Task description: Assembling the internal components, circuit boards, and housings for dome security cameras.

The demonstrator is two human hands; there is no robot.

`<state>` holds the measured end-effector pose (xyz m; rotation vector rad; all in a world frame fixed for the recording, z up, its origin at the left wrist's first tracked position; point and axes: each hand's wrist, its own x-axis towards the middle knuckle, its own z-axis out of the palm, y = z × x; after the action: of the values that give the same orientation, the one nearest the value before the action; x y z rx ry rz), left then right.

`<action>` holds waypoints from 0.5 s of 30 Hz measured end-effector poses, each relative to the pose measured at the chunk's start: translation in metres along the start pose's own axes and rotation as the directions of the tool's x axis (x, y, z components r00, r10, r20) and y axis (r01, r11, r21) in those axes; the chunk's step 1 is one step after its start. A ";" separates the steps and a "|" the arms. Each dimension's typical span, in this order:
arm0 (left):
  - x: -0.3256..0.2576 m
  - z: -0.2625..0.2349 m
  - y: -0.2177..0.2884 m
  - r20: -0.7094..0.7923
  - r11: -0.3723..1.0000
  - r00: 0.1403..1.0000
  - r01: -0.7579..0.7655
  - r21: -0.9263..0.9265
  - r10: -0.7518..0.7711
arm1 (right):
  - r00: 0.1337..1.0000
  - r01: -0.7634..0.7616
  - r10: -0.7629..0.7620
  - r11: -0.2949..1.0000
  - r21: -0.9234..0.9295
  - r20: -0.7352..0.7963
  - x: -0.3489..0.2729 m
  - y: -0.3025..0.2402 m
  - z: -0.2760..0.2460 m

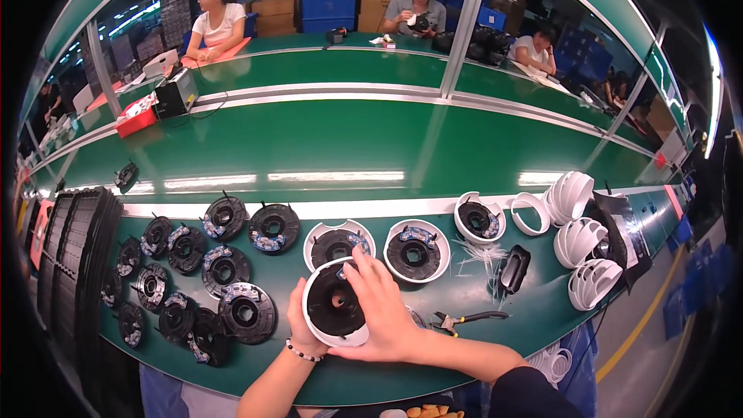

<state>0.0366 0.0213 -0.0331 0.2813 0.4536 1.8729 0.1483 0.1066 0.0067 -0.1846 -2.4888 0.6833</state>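
Note:
Between my two hands is a white round housing [310, 311] with a black disc [323, 306] seated in it, tilted above the bench. My left hand [297, 311] is closed round its left side, fingers partly hidden behind it. My right hand [385, 308] grips the right side, its fingers lying over the rim and the disc's edge. Just beyond stand similar white housings with black discs and small circuit boards: one housing [338, 226] partly behind my hands, another [445, 263] to its right, a third [458, 220] farther right. Cutting pliers [474, 316] lie right of my right wrist.
Several black discs with circuit boards [226, 265] cover the bench's left part, beside stacked black trays [76, 263]. White rings [569, 200] stand in stacks at the right. Thin white strips [474, 262] lie near a black oval part [513, 269]. People sit beyond the green conveyor [325, 143].

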 end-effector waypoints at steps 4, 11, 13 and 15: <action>-0.001 0.001 0.002 -0.068 0.999 0.997 0.041 -0.023 -0.042 | 1.000 0.016 -0.016 0.996 0.083 0.005 0.004 0.005 0.000; 0.003 0.008 0.009 -0.054 0.983 0.985 0.161 -0.089 -0.166 | 0.991 0.075 -0.078 0.997 0.034 0.113 0.011 0.010 -0.013; 0.003 0.006 0.009 -0.042 0.979 0.981 0.183 -0.089 -0.187 | 0.983 0.074 -0.077 0.997 0.020 0.167 0.012 0.009 -0.017; 0.003 0.009 0.009 -0.102 0.978 0.973 0.203 -0.042 -0.207 | 0.977 0.075 -0.080 0.997 0.033 0.196 0.012 0.011 -0.018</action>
<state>0.0317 0.0229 -0.0211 0.1094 0.5059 1.6958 0.1474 0.1270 0.0197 -0.0103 -2.6581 0.7312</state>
